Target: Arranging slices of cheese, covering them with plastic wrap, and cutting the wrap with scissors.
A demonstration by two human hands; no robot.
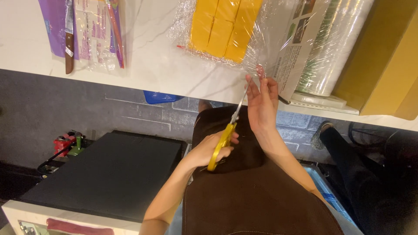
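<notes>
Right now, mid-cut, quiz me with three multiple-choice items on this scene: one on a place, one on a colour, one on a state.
1. Where is the knife?
A. Counter, far left
B. On the black box
C. In the right hand

2. What colour are the scissors' handles?
A. Red
B. Yellow
C. Blue

3. How does the right hand stand?
A. Gripping the roll
B. Fist on the counter
C. Pinching the film at the counter edge

Answers: 1 A, it lies beside the purple packet. 2 B, the left hand grips yellow loops. 3 C, fingers hold the film by the blades.

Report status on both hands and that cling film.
Left hand grips yellow-handled scissors, blades up at film edge. Right hand pinches cling film taut over yellow blocks. Nothing in the way.
</notes>
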